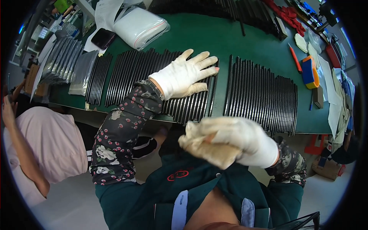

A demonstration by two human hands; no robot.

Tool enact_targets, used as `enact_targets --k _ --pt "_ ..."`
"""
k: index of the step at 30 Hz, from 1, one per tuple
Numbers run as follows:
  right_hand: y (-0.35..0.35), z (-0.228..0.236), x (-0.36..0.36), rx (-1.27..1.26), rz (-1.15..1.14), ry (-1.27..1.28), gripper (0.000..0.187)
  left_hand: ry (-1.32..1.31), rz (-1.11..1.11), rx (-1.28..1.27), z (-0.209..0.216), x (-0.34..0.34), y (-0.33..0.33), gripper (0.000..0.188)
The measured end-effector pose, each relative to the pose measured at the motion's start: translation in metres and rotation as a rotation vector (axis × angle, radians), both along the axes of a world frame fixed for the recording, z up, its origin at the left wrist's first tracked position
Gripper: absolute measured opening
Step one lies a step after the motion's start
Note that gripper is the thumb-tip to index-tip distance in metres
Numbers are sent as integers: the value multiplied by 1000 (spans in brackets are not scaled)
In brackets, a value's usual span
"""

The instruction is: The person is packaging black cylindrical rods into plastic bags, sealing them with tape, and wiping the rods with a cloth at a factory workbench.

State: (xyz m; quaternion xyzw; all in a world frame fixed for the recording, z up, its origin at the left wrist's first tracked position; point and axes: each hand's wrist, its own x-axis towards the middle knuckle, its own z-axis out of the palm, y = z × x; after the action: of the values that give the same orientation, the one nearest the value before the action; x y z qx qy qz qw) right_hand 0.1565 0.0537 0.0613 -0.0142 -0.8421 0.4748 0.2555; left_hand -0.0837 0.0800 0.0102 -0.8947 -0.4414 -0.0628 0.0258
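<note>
My left hand [184, 76], in a white work glove with a fingertip bare, lies with fingers spread on a row of thin black rods [128, 73]. Those rods lie side by side on the green table. Just beyond the table's near edge is my right hand [245, 140], also gloved and slightly blurred by motion. It is closed around a crumpled beige cloth [211, 151], whose folds hide some of the fingers. A second row of black rods [260, 92] lies to the right, with a gap between it and the left row.
A plastic-wrapped white bundle [142, 27] and a black phone [102, 38] lie at the back left, near stacked clear bags [63, 61]. More black rods [222, 9] lie along the back. At right are a red pen-like tool [294, 57] and a blue-orange object [309, 72]. Someone in pink [50, 142] sits at left.
</note>
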Motion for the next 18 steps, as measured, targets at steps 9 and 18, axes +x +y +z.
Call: enact_targets --k 9,18 --pt "45 14 68 -665 -772 126 44 -144 -275 -18 9 74 20 52" --pt "60 -12 78 -1201 -547 194 47 -24 -131 -124 27 25 -4 65"
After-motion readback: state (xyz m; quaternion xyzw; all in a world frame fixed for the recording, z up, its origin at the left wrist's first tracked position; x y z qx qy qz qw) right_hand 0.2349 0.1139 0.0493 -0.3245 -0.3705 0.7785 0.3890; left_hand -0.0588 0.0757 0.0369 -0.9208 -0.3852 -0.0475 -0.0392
